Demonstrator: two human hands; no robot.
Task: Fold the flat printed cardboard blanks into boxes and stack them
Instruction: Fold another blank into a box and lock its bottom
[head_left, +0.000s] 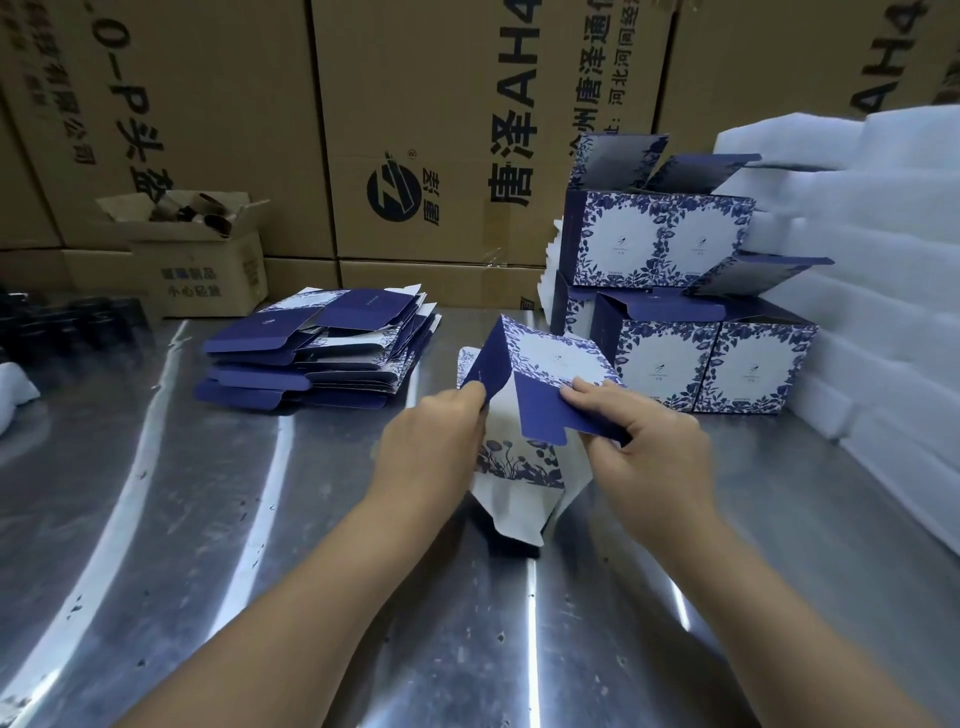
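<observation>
Fingers (470, 397) of the left hand (436, 441) pinch the edge of a dark blue flap on the left side of a half-opened box (550, 358). The right hand (649, 447) grips another blue flap on its right side, fingers curled over the top and thumb along the near edge. The box is held tilted over the middle of the tabletop (208, 519), its white panel with a blue leaf border facing up and away. Its white lower flaps hang down toward the steel surface, and whether they touch it cannot be told. Toward the far left of the tabletop lies a loose pile of flat blanks (332, 348), blue and white, fanned unevenly. At the far right stand the folded boxes (660, 244) in two tiers, printed fronts facing the person and several top flaps standing open. They are just beside a stack of white foam sheets (883, 260) along the right edge. Large brown cartons (415, 130) with black print form a wall behind the far edge. A small open carton (197, 270) sits at the far left corner, with dark items (67, 322) too blurred to identify beside it at the left edge.
</observation>
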